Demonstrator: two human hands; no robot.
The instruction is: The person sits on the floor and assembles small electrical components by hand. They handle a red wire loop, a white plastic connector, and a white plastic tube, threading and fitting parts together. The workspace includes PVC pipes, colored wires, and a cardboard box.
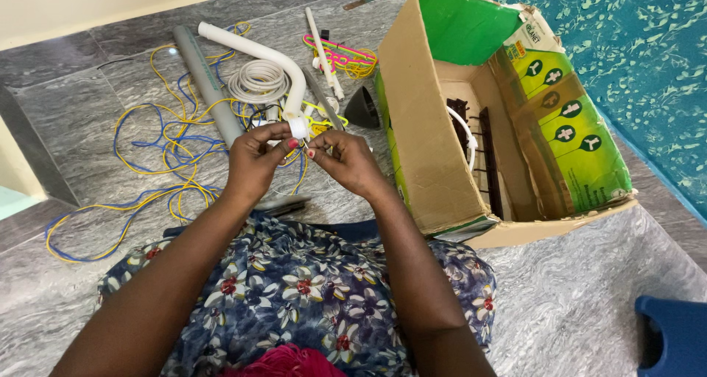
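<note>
Both hands meet over the floor: the left hand [254, 160] and right hand [346, 160] pinch a thin yellow wire [300, 150] between pressed-together fingers [291, 145], beside a white fitting [298, 127].

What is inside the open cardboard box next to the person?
Inside the cardboard box a dark slatted rack stands against the inner wall, with a white loop of cable or tubing beside it. The box's near wall hides the bottom, so anything lying there cannot be seen.

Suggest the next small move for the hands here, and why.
Probably draw the wire end further through. Both the left hand and right hand pinch it between fingertips, close together, above the lap, with the loose yellow and blue wires trailing on the floor.
</note>
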